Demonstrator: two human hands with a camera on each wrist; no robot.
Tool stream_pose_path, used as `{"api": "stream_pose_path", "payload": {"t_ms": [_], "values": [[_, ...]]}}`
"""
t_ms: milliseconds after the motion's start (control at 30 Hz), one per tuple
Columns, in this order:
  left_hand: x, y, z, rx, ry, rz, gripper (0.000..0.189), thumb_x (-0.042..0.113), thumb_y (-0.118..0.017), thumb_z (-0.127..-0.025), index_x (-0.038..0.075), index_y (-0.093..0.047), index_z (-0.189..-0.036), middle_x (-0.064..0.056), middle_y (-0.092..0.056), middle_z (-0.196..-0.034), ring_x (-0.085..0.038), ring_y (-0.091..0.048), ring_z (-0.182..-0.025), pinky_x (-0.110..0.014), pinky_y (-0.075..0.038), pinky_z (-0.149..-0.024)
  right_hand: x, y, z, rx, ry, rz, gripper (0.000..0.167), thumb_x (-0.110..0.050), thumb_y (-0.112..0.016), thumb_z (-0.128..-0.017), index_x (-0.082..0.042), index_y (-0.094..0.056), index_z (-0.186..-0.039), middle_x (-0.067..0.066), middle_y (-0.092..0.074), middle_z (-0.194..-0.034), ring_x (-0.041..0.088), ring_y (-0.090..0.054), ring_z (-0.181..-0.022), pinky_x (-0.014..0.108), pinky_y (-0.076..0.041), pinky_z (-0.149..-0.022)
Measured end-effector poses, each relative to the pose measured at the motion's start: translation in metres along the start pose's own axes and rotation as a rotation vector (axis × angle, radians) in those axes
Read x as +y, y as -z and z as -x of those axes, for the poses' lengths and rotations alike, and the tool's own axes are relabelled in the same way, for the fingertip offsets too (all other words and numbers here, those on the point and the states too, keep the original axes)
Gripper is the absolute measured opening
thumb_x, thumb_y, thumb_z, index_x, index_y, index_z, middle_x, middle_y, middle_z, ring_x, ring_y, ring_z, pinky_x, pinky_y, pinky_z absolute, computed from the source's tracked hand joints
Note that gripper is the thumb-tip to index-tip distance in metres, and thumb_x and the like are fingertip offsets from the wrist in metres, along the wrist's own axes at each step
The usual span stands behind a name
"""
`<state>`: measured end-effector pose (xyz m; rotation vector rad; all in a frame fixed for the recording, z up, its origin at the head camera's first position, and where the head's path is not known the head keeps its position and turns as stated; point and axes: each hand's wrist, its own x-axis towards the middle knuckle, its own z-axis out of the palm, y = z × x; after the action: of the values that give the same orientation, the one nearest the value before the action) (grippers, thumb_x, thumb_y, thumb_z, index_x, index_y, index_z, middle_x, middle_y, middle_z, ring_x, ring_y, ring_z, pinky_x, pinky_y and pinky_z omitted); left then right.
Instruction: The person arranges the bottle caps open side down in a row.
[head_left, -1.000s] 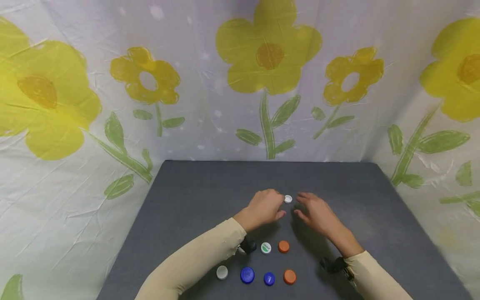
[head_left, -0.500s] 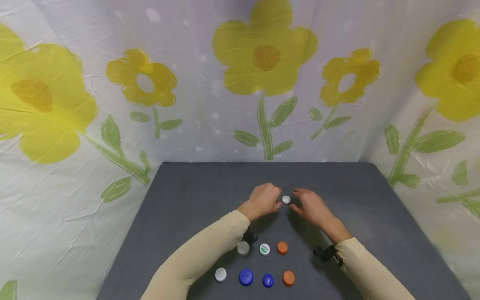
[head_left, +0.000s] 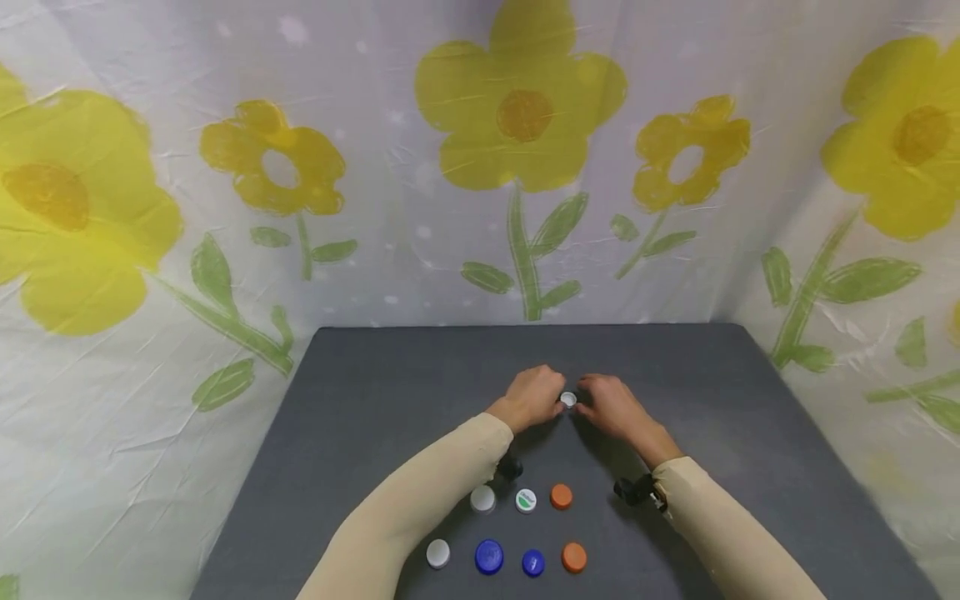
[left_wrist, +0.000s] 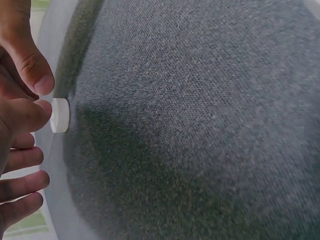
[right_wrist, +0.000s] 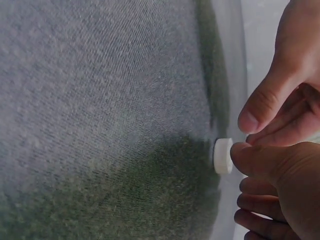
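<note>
A small white bottle cap [head_left: 568, 400] lies hollow side up on the dark grey table [head_left: 420, 367]. My left hand [head_left: 534, 395] is at its left side and my right hand [head_left: 611, 404] at its right, thumb tips close to the rim. Seen from the left wrist, the cap [left_wrist: 60, 115] stands beside my left thumb, and the left hand's [left_wrist: 17, 135] other fingers are loosely extended. In the right wrist view my right thumb overlaps the edge of the cap [right_wrist: 223, 156], while the right hand's [right_wrist: 280, 185] fingers are loosely bent behind. Neither hand grips anything.
Closer to me lie several caps in two rows: white [head_left: 482, 498], white-and-green [head_left: 526, 500] and orange [head_left: 561, 497], then white [head_left: 438, 553], large blue [head_left: 489, 557], small blue [head_left: 533, 562] and orange [head_left: 574, 557]. A flowered curtain [head_left: 405, 250] surrounds the table.
Both hands have drawn in toward the white cap, narrowing the gap between them. A white cap near the left sleeve has come into sight. The head view has shifted slightly.
</note>
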<state>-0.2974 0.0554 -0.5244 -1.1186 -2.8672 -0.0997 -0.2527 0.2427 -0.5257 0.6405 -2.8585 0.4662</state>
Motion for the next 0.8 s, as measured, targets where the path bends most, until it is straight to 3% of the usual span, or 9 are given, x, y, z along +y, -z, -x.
{"api": "stream_pose_path", "payload": {"t_ms": [133, 367, 600, 800], "values": [[-0.001, -0.005, -0.005, -0.015, 0.03, -0.013, 0.018, 0.031, -0.083, -0.098, 0.014, -0.078, -0.095, -0.004, -0.08, -0.096, -0.022, -0.078, -0.092, -0.041, -0.063, -0.078, 0.002, -0.005, -0.004, -0.014, 0.001, -0.019, 0.018, -0.008, -0.085, -0.089, 0.001, -0.08, -0.104, 0.019, -0.08, -0.111, 0.041, -0.078, -0.1, 0.056, -0.062, -0.086], [-0.001, -0.016, -0.009, -0.038, 0.059, -0.061, 0.021, 0.04, -0.081, -0.1, 0.019, -0.081, -0.094, -0.001, -0.081, -0.098, -0.022, -0.077, -0.097, -0.046, -0.06, -0.091, 0.015, -0.016, -0.005, 0.033, 0.041, -0.072, 0.009, -0.013, -0.085, -0.09, -0.006, -0.078, -0.092, 0.01, -0.079, -0.098, 0.032, -0.076, -0.085, 0.052, -0.06, -0.073], [0.001, -0.021, -0.006, -0.009, 0.022, -0.05, 0.017, 0.036, -0.078, -0.103, 0.022, -0.081, -0.093, 0.003, -0.08, -0.094, -0.018, -0.076, -0.095, -0.046, -0.057, -0.093, 0.006, -0.015, -0.003, -0.021, -0.028, -0.051, 0.01, -0.007, -0.085, -0.09, -0.001, -0.08, -0.097, 0.015, -0.08, -0.106, 0.038, -0.077, -0.093, 0.055, -0.061, -0.08], [0.002, -0.018, -0.005, -0.007, 0.008, -0.009, 0.014, 0.033, -0.078, -0.103, 0.022, -0.083, -0.097, 0.003, -0.081, -0.096, -0.018, -0.076, -0.095, -0.044, -0.059, -0.09, 0.003, -0.009, 0.002, 0.005, -0.021, -0.042, 0.011, -0.007, -0.086, -0.09, -0.002, -0.081, -0.098, 0.016, -0.08, -0.11, 0.038, -0.078, -0.096, 0.054, -0.062, -0.084]]}}
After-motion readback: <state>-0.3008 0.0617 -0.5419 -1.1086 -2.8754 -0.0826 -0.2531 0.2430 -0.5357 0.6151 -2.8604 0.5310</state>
